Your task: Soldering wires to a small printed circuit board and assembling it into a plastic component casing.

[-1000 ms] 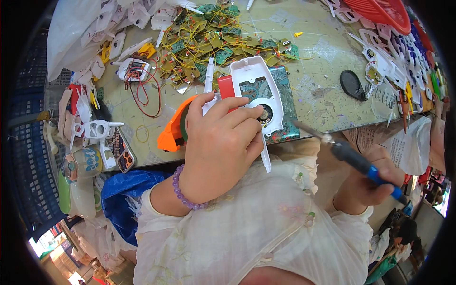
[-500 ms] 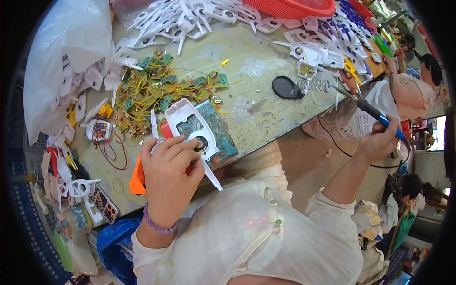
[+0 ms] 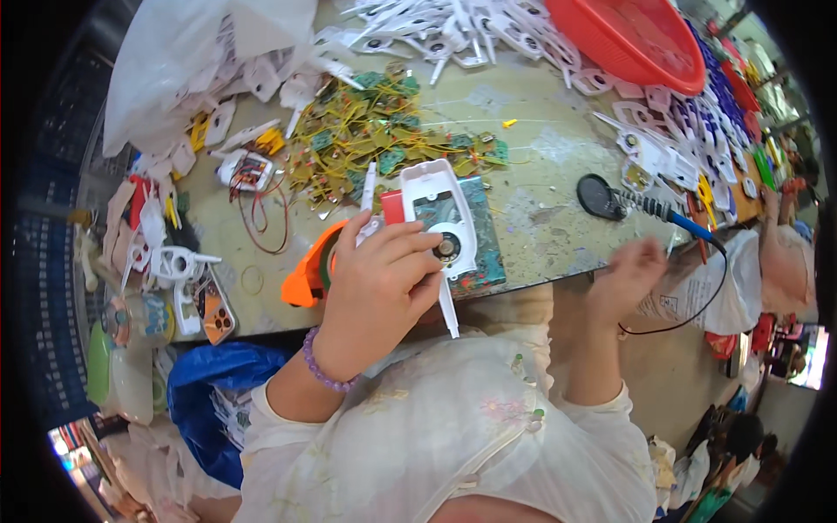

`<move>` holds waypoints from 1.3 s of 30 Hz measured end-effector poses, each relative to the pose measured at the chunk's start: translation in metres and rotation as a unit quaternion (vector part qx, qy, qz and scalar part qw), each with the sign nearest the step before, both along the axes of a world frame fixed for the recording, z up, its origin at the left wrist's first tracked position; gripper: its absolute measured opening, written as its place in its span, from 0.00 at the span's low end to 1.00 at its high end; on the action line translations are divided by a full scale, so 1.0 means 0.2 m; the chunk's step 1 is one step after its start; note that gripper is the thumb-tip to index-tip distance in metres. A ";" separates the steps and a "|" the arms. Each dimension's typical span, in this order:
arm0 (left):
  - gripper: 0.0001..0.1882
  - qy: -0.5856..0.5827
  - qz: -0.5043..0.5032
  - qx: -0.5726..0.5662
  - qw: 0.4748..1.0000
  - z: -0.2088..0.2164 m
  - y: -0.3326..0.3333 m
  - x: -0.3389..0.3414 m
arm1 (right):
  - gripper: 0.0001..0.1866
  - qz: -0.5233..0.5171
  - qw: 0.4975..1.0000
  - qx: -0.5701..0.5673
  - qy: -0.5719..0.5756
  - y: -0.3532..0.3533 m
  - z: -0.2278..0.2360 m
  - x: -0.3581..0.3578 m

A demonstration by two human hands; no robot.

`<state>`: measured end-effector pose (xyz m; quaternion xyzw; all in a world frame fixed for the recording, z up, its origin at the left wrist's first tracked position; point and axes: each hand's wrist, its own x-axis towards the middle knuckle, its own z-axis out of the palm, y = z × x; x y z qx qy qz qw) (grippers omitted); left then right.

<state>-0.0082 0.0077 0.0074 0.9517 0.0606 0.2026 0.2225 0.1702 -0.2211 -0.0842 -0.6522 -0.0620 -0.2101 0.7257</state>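
My left hand (image 3: 379,283), with a purple bead bracelet at its wrist, grips a white plastic housing (image 3: 462,213) that has an open frame, a round dark metal-centred part and a narrow prong toward me. The housing rests over a worn teal block (image 3: 486,248) at the table's near edge. My right hand (image 3: 629,277) is smeared by motion in front of the edge, apart from the soldering iron (image 3: 689,225). That blue-handled iron sits in a coil holder with a black oval base (image 3: 600,195). Beside my left hand lies an orange thing (image 3: 305,277), partly hidden.
Green circuit boards with yellow wires (image 3: 357,131) are heaped behind the housing. White plastic parts (image 3: 453,26) and a red basket (image 3: 628,44) fill the far side. A white bag (image 3: 200,61) stands at left. The iron's black cable (image 3: 719,288) loops below the right edge.
The soldering iron has gone from my right hand into its coil holder, and that hand has drawn back toward the left. My left hand still holds the housing. The whole view has shifted.
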 end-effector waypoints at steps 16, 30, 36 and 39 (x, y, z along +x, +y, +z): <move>0.19 -0.096 0.078 -0.093 0.988 -0.08 0.20 -0.24 | 0.23 0.513 0.537 -0.331 -0.582 0.75 0.79 -0.30; 0.06 -0.104 0.063 0.111 0.986 -0.20 0.28 -0.30 | 0.15 0.646 0.627 -0.326 0.289 1.15 0.53 -0.07; 0.08 -0.047 0.028 0.046 0.997 -0.19 0.31 -0.36 | 0.18 0.632 0.601 -0.480 0.096 1.18 0.48 -0.04; 0.07 -0.047 0.050 -0.016 0.998 -0.18 0.34 -0.39 | 0.19 0.640 0.581 -0.491 0.113 1.21 0.44 -0.01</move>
